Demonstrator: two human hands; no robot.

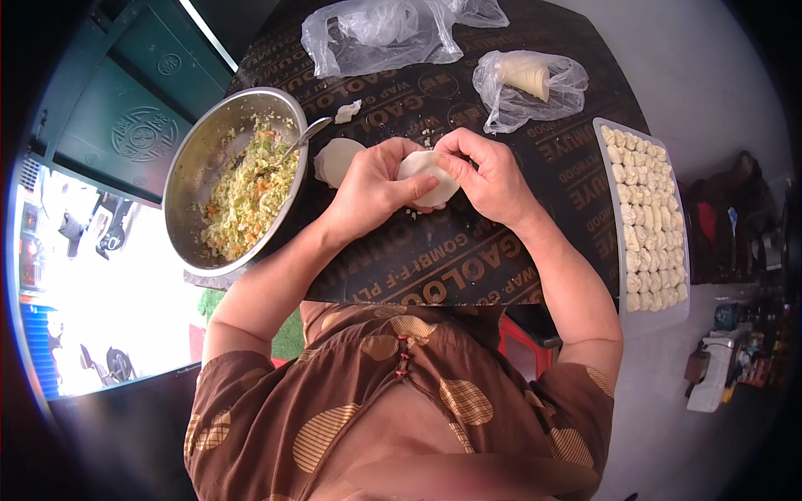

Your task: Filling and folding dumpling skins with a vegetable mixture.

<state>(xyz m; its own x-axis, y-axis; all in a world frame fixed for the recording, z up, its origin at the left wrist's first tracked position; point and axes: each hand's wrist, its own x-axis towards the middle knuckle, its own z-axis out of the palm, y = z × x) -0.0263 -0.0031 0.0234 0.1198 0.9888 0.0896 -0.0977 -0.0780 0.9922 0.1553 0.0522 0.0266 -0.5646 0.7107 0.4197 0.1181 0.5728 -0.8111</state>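
Between my hands, above the dark printed board tabletop, is a round white dough wrapper (pixel 428 178). My left hand (pixel 382 181) holds its left side, with the thumb lying across the front. My right hand (pixel 485 172) pinches its upper right edge between thumb and fingers. Whether anything lies behind the wrapper is hidden. Just left of my left hand, more round wrappers (pixel 339 161) lie on the table. A steel bowl (pixel 188 181) holds chopped vegetable filling (pixel 250 200), and a metal spoon (pixel 308 136) leans on its right rim.
A clear plastic bag (pixel 382 31) lies at the table's far side. Another bag holds a stack of wrappers (pixel 526 76). At the right edge, a tray (pixel 620 250) carries rows of shaped dumplings (pixel 648 219). A dough scrap (pixel 348 111) and crumbs lie near the bowl.
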